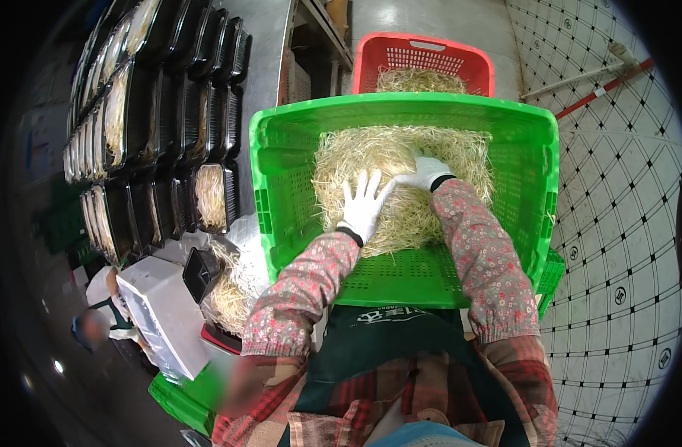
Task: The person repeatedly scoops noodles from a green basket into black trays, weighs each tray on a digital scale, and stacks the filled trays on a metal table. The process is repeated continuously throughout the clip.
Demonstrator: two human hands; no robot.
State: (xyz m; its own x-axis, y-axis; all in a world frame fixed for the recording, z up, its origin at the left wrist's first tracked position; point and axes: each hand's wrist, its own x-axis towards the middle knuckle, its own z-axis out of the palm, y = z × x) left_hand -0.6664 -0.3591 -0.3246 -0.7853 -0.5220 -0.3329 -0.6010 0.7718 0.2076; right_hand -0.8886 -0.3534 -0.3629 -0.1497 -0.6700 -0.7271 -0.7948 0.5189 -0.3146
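A large green plastic crate (402,282) is right before me, with a thick heap of pale, thin sprout-like strands (369,145) inside it. My left hand (364,209), in a white glove, lies on the heap with its fingers spread and holds nothing that I can see. Beside it, further right, my right hand (427,170) in a white glove presses into the strands. Its fingertips are partly sunk in them, so its grasp is unclear. Flowered sleeve covers are on both forearms.
Stacked black plastic trays (137,112) of pale strands stand on a metal table (260,84) at the left. Near them are loose strands (229,302) and a white box (162,313). A red crate (480,75) stands behind the green one. Another person (103,307) is at the lower left.
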